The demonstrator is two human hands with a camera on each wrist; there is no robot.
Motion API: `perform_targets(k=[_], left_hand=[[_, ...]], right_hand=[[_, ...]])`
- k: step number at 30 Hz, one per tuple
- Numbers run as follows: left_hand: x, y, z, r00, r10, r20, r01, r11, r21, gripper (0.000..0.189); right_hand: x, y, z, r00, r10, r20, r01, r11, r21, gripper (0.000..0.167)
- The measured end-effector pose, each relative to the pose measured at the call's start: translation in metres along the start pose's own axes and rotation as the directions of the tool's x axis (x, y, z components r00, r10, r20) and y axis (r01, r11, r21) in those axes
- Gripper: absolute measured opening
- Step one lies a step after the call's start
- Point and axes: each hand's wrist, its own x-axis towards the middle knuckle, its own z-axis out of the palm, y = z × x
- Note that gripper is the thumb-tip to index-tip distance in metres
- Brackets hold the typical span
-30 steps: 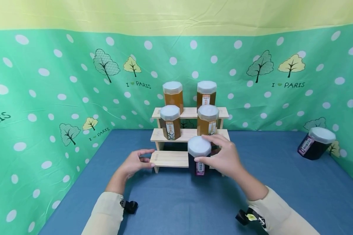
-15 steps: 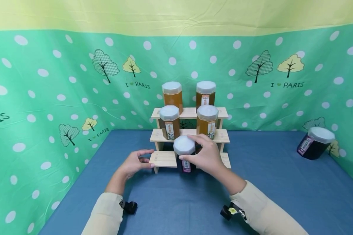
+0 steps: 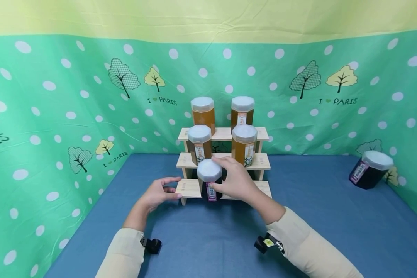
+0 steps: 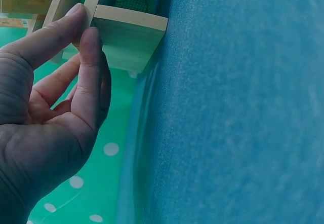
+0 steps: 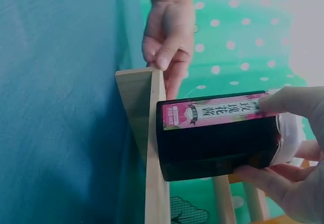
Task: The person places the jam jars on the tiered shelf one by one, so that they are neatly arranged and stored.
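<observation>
In the head view my right hand (image 3: 237, 179) grips a dark jar (image 3: 210, 190) with a white octagonal lid, upright at the bottom step of a three-tier wooden stand (image 3: 262, 188). The right wrist view shows the jar's pink label (image 5: 212, 111), its base against the step board (image 5: 156, 183), and my thumb on the label. My left hand (image 3: 159, 194) pinches the left end of that step between thumb and fingers. In the left wrist view, the left hand's fingertips (image 4: 90, 37) touch the board end, above the stand's side leg (image 4: 126, 39).
Two amber jars, one left (image 3: 199, 143) and one right (image 3: 244, 146), stand on the middle step. Another pair, left (image 3: 203, 114) and right (image 3: 242, 112), occupies the top. A second dark jar (image 3: 371, 170) is far right on the blue cloth (image 3: 201, 247). Behind hangs a green curtain (image 3: 90, 77).
My right hand has carried the dark jar leftward along the bottom step, from right of its middle to left of it. The left hand keeps its place at the step's left end.
</observation>
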Motion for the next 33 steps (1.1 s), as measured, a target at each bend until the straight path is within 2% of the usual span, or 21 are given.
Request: perform_targets(k=[3,11,28,31,33], left_hand=[[0.001,-0.001,0.0,1.0,0.001,0.002,-0.001,1.0,-0.001,0.067],[-0.001,0.001,0.0,1.0,0.009,0.005,-0.009,1.0,0.009,0.068],[-0.003,0.003,-0.001,0.998,0.045,0.048,-0.044,0.999,-0.021,0.069],[-0.004,0.003,0.0,0.997,0.049,0.051,-0.049,0.999,-0.018,0.07],[-0.004,0.003,0.0,0.997,0.052,0.049,-0.052,0.999,-0.015,0.07]], right_hand=[[-0.001,0.003,0.0,1.0,0.018,0.022,-0.018,1.0,0.017,0.072],[0.0,0.007,0.018,0.996,-0.017,-0.091,0.025,0.997,0.08,0.07],[0.01,0.003,0.04,0.979,-0.075,-0.187,0.078,0.997,0.007,0.072],[0.009,0.004,0.039,0.982,-0.067,-0.176,0.076,0.996,0.046,0.073],[0.008,0.007,0.039,0.986,-0.051,-0.156,0.07,0.99,0.119,0.075]])
